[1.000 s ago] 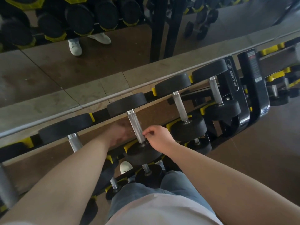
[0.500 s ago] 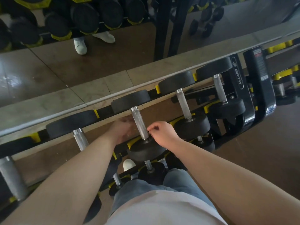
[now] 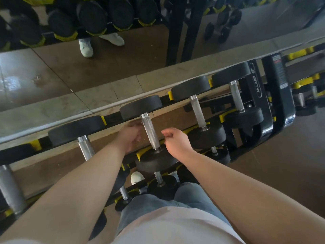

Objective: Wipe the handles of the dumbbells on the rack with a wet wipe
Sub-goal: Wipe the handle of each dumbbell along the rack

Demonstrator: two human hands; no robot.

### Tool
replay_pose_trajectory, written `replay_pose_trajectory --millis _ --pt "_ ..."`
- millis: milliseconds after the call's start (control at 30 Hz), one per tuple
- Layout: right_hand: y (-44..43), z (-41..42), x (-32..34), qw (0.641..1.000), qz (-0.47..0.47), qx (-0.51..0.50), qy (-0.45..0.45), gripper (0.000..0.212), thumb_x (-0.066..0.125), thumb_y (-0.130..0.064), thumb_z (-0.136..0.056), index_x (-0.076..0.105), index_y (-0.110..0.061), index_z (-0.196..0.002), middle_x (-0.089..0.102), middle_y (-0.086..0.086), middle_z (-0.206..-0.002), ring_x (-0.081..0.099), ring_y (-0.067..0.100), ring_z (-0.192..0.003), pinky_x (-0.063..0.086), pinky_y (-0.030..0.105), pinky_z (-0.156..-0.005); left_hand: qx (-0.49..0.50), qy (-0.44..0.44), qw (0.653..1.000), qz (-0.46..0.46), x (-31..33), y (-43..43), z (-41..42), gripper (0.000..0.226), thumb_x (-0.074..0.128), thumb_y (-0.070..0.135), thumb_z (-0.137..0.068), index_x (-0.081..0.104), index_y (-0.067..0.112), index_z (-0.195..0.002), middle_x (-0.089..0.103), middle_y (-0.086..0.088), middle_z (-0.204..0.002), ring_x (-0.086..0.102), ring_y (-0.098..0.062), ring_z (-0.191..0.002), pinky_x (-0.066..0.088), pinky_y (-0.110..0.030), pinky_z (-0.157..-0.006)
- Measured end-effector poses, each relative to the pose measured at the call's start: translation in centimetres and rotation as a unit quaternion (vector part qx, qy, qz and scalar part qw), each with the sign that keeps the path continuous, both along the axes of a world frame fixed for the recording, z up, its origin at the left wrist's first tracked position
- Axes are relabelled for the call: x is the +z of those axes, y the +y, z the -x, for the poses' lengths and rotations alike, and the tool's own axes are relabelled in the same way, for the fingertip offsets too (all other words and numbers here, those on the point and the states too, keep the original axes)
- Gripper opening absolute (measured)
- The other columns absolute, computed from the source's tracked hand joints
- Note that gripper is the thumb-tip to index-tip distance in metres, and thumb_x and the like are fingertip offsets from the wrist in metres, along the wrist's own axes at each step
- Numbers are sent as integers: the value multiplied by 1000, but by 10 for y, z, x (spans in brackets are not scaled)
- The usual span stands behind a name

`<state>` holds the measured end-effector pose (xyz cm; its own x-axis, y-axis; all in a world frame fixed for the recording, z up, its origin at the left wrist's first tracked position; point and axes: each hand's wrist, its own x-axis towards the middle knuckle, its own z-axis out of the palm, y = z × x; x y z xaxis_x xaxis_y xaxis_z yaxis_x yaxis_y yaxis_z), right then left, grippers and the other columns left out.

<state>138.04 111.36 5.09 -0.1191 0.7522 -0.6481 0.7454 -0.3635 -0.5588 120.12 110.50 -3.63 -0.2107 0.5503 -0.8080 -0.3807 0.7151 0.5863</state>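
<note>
Several black dumbbells with knurled silver handles lie across the top tier of the rack (image 3: 274, 95). The middle dumbbell's handle (image 3: 150, 132) runs between my two hands. My left hand (image 3: 129, 136) is just left of that handle, its fingers blurred and reaching toward the handle's upper end. My right hand (image 3: 175, 140) hovers a little to the right of the handle, clear of it, with fingers curled and thumb against the forefinger. No wet wipe shows in either hand.
Neighbouring dumbbell handles lie at the left (image 3: 86, 147) and right (image 3: 197, 111). Smaller dumbbells (image 3: 159, 180) sit on the lower tier by my knees. A mirror (image 3: 105, 55) stands behind the rack, with brown floor (image 3: 281, 173) to the right.
My right hand, which pinched the middle handle near its lower end, has come off it and moved right. My left hand has shifted up along the handle's left side.
</note>
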Motion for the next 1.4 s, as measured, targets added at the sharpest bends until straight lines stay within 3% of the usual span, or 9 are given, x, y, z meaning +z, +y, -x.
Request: replay_pose_trajectory --millis 67,233,433,700,900,967,1133,1267,1400 --pt "-1 1 0 1000 -3 10 -2 45 52 -3 -100 59 -26 -139 62 -6 -136 57 12 -126 44 31 -106 -17 -6 1000 0 4 0 -1 26 59 9 -102 66 13 -128 59 3 -61 38 -11 -51 32 -23 -43" --pt "0 0 1 1000 9 22 -12 46 53 -3 -98 61 -28 -136 64 -5 -132 59 14 -123 47 32 -105 -391 90 915 46 21 -29 -9 7 60 22 -103 65 19 -107 67 -11 -95 60 -20 -79 50 -30 -70" --pt "2 -1 1 999 14 41 -15 45 52 -3 -99 62 -27 -135 64 -5 -132 59 13 -123 44 27 -97 -45 33 998 -8 -4 11 12 29 56 4 -100 66 8 -128 49 -2 -60 35 -14 -51 33 -28 -51" --pt "1 0 0 999 9 41 -18 39 53 -4 -100 66 -26 -129 66 -5 -129 59 11 -117 45 26 -95 -380 122 917 25 22 -34 -6 3 66 27 -99 67 24 -97 69 -7 -96 63 -19 -83 52 -30 -73" --pt "2 -1 -1 999 3 48 -16 33 53 -10 -102 67 -27 -127 65 -7 -130 60 11 -119 46 28 -97 9 61 998 -18 14 4 13 12 63 9 -98 73 14 -103 50 5 -55 38 -15 -57 34 -28 -54" --pt "1 -1 -3 999 -4 43 -12 30 54 -13 -103 67 -27 -125 66 -7 -128 59 8 -113 45 25 -94 -5 57 998 -4 18 -2 6 13 63 8 -99 73 13 -105 51 4 -60 37 -15 -54 35 -27 -51" --pt "-1 1 -5 998 -15 57 -24 26 55 -15 -102 69 -27 -121 66 -8 -125 58 5 -103 45 23 -90 -311 141 939 51 32 -44 -19 8 69 22 -97 71 15 -96 68 -6 -89 60 -18 -75 47 -29 -65" --pt "-1 1 -4 997 -11 69 -22 26 55 -16 -102 68 -27 -122 66 -7 -125 58 5 -101 45 23 -87 -97 122 988 15 33 -21 -7 17 75 19 -90 73 13 -105 70 -10 -91 62 -23 -72 51 -32 -70" --pt "-3 1 -3 997 -19 75 -25 26 55 -16 -103 68 -26 -122 66 -7 -125 58 4 -102 46 22 -87 26 61 998 -25 43 -4 8 14 74 16 -91 74 9 -103 65 7 -61 38 -14 -54 34 -27 -54"
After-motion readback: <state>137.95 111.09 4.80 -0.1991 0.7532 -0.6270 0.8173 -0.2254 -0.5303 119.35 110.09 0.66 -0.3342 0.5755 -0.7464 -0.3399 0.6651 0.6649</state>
